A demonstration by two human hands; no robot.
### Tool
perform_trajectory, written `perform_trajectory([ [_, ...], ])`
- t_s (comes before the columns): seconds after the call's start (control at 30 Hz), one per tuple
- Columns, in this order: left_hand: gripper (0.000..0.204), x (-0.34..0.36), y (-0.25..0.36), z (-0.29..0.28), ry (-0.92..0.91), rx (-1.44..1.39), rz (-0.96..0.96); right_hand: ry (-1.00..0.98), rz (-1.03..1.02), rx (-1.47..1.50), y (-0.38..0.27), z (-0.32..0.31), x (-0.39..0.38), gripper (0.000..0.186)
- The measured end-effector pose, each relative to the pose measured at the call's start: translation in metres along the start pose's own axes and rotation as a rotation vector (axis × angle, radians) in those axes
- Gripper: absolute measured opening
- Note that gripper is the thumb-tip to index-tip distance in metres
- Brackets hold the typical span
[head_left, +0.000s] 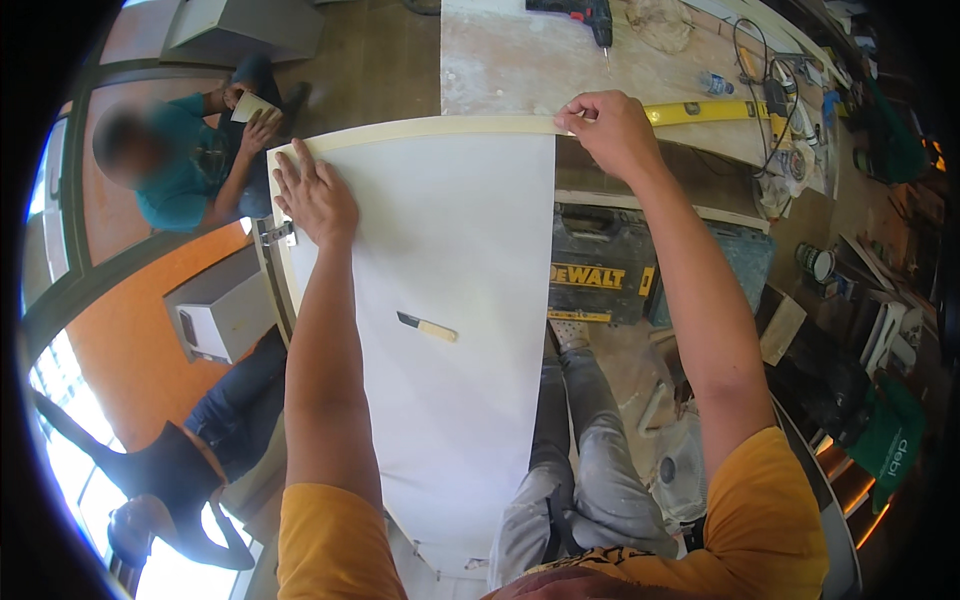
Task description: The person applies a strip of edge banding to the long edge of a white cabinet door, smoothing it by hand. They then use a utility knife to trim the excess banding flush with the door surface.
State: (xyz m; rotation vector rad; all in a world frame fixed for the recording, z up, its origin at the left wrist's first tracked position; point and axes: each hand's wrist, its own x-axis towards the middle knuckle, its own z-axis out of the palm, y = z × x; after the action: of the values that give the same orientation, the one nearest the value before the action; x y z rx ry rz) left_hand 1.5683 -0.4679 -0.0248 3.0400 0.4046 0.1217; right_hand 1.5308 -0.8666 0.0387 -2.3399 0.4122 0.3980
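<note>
A large white panel [450, 230] lies in front of me, with a strip of cream masking tape [430, 127] running along its far edge. My left hand [318, 198] rests open on the panel's far left corner, its spread fingertips touching the tape. At the far right corner my right hand [608, 130] is closed in a pinch on the tape's end, just beyond the panel's edge. A utility knife [428, 327] with a pale handle lies on the middle of the panel, apart from both hands. A metal hinge [275, 233] shows at the panel's left side.
A worktable [490, 70] beyond holds a cordless drill [580, 15], a yellow spirit level [705, 112] and cables. Black tool cases [600, 260] stand right of the panel. One person [190, 160] sits at far left; another person [185, 465] is at near left.
</note>
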Motion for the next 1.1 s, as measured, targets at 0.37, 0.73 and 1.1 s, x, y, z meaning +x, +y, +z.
perform_trajectory([
  [0.37, 0.061, 0.001, -0.004, 0.003, -0.003, 0.005, -0.005, -0.035, 0.031, 0.019, -0.003, -0.002, 0.002, 0.023],
  [0.73, 0.061, 0.002, -0.001, 0.002, 0.006, 0.001, -0.001, -0.027, -0.005, 0.060, 0.006, 0.001, 0.008, 0.024],
  [1.1, 0.061, 0.000, 0.002, 0.003, 0.004, 0.007, -0.007, -0.057, 0.018, 0.033, 0.004, -0.002, 0.009, 0.023],
])
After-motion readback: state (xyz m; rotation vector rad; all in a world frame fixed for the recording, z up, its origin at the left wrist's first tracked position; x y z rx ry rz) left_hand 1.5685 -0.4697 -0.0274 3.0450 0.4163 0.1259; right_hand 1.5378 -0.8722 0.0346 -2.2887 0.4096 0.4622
